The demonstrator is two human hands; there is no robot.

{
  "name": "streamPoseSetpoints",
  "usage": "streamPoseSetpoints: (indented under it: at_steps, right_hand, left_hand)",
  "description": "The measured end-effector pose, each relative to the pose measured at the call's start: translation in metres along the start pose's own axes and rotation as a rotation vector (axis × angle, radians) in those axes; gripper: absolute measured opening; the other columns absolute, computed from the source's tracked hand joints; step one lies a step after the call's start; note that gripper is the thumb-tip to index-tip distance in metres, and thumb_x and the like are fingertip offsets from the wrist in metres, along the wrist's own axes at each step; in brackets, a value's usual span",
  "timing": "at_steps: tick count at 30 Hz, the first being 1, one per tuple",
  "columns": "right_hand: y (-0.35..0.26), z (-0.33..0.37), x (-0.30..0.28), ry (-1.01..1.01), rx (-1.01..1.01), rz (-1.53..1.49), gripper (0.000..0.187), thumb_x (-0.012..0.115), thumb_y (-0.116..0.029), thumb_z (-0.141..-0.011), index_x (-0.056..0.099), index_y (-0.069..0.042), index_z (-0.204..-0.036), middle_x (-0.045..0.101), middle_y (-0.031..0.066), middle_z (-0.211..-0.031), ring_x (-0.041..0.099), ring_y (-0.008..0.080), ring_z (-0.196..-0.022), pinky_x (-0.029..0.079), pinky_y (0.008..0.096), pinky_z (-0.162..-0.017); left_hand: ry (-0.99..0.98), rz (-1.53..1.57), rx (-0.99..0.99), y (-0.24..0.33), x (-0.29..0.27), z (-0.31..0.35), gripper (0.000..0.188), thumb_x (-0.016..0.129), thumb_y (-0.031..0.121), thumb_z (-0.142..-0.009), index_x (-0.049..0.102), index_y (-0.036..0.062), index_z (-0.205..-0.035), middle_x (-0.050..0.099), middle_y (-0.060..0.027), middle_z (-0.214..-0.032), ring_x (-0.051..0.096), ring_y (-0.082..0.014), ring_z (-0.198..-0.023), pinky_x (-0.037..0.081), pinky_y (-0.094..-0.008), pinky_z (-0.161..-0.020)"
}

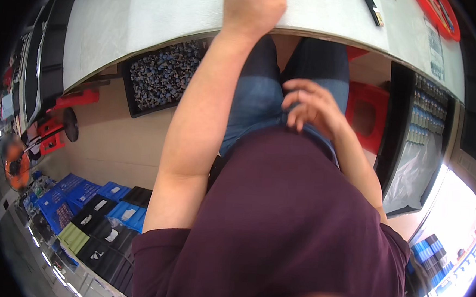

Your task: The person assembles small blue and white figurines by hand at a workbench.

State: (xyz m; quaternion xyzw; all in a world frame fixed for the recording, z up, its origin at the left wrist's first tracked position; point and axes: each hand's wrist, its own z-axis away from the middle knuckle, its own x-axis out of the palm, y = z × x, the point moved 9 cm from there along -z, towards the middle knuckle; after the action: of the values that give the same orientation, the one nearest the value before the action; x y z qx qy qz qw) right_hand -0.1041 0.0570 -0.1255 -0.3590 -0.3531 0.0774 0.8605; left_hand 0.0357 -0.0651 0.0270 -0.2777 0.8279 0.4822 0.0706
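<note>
My left hand (254, 9) rests at the near edge of the pale worktable (164, 13), its fingers curled into a fist. Whatever those fingers may hold is hidden, as the hand runs up to the picture's top edge. Over my lap hovers my right hand (314, 107), slightly blurred, with its fingers apart and loosely bent. Nothing shows in it. Beneath it are my blue jeans (257, 95). A slim black object with a pale end (373, 8) lies on the tabletop to the right of my left hand.
A red round tray (451, 28) sits at the table's right. Below the table at left, a black bin (142, 110) holds many small parts. A red stool (380, 97) and a black tray (397, 131) with rows of parts stand right. Stacked blue crates (57, 205) and black crates (104, 249) are at lower left.
</note>
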Motion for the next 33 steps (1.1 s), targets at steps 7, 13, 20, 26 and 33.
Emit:
streamPoseSetpoints:
  at_steps: [7,13,20,26,33]
  right_hand:
    - [0.073,-0.054,-0.029,0.084,-0.019,0.451,0.047,0.067,-0.015,-0.075,0.045,0.0,-0.115,0.059,0.0103,-0.094,0.058,0.0182,-0.088,0.048,0.0289,-0.076]
    - [0.031,-0.037,-0.002,0.063,-0.332,0.681,0.034,0.067,-0.008,-0.074,0.054,-0.001,-0.105,0.061,0.0066,-0.091,0.058,0.0127,-0.084,0.047,0.0248,-0.074]
    - [-0.109,0.024,0.084,-0.006,-0.955,0.881,0.024,0.061,-0.002,-0.077,0.055,0.002,-0.101,0.063,0.0095,-0.085,0.06,0.0129,-0.073,0.048,0.0238,-0.066]
    - [-0.192,0.017,0.047,0.321,-1.309,0.615,0.028,0.05,0.001,-0.084,0.046,0.002,-0.112,0.059,0.0107,-0.086,0.051,0.0075,-0.06,0.043,0.0187,-0.055]
    - [-0.191,-0.006,0.037,0.547,-1.093,0.825,0.037,0.054,-0.007,-0.084,0.042,0.0,-0.119,0.061,0.0086,-0.08,0.05,0.0055,-0.053,0.041,0.0189,-0.047]
  left_hand:
    - [0.1,-0.007,0.083,-0.011,-0.008,0.008,0.012,0.051,0.002,-0.075,0.058,-0.0022,-0.083,0.059,-0.0184,-0.089,0.058,-0.033,-0.084,0.047,-0.0357,-0.074]
    - [0.088,0.051,0.063,-0.008,-0.004,0.019,0.013,0.051,-0.002,-0.072,0.06,0.0,-0.082,0.055,-0.0144,-0.094,0.057,-0.0308,-0.08,0.047,-0.0352,-0.07]
    - [0.102,-0.012,0.088,-0.01,-0.006,0.014,0.014,0.051,-0.001,-0.073,0.06,0.0002,-0.083,0.055,-0.0136,-0.094,0.058,-0.0297,-0.08,0.048,-0.0344,-0.07]
    - [0.096,-0.028,0.098,-0.007,-0.008,0.006,0.014,0.05,0.0,-0.073,0.061,0.0001,-0.083,0.056,-0.0137,-0.094,0.058,-0.0287,-0.081,0.048,-0.0339,-0.07]
    - [0.078,-0.009,0.072,-0.003,-0.001,0.018,0.015,0.051,-0.001,-0.072,0.061,-0.0006,-0.083,0.056,-0.0139,-0.094,0.059,-0.0281,-0.079,0.048,-0.0332,-0.069]
